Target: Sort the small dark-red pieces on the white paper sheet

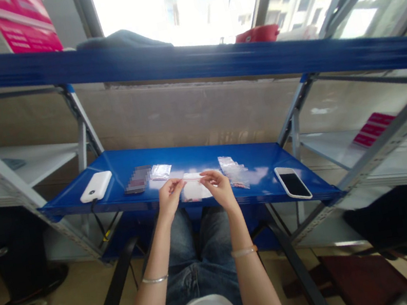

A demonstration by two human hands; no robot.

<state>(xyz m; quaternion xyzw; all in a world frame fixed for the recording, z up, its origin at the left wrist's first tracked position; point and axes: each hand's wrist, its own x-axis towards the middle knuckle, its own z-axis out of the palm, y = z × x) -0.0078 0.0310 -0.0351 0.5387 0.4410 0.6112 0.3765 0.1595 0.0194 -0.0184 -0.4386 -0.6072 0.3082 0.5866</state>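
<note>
- I'm seeing my left hand (168, 196) pinching the left end of a small clear zip bag (193, 184), fingers closed on its top edge.
- My right hand (217, 185) is pinching the right end of the same bag, fingers closed on it too.
- The bag is hanging between both hands, held just above the front edge of the blue shelf (189, 157), top strip stretched level.
- A pile of clear bags (233, 171) is lying on the shelf just right of my right hand.
- One more small clear packet (161, 171) is lying behind my left hand.
- A blurred dark object (138, 179) is sitting left of that packet; can't tell what it is.
- A white power bank (96, 186) is resting near the shelf's left corner, cable dropping off the edge.
- A phone (293, 182) is lying face up near the right front corner, well apart from the hands.
</note>
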